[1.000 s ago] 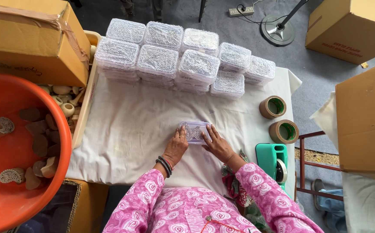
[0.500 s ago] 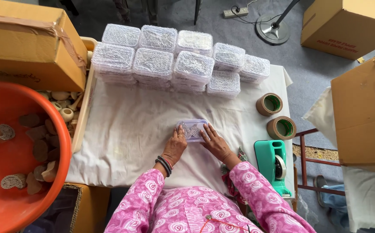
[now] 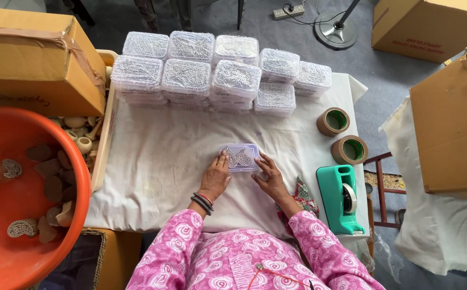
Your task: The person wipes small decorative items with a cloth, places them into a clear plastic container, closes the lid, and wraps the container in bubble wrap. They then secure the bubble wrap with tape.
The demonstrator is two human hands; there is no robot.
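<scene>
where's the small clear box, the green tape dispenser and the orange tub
small clear box (image 3: pixel 240 157), head view, on its lid
green tape dispenser (image 3: pixel 336 197), head view, on its flat body
orange tub (image 3: pixel 80 177), head view, on its right rim

I see a small clear plastic box (image 3: pixel 240 157), rectangular and lidded, flat on the white cloth between my left hand (image 3: pixel 215 178) and right hand (image 3: pixel 269 177); fingertips of both touch its edges. Well beyond the hands stands a block of like clear boxes (image 3: pixel 220 72), stacked in rows, contents silvery. Far left of the hands: a brown cardboard carton (image 3: pixel 29 59), taped shut. Right of the hands, off the table: an open brown carton (image 3: pixel 451 134). Farther up right, another closed brown carton (image 3: pixel 432 27) on the floor.
</scene>
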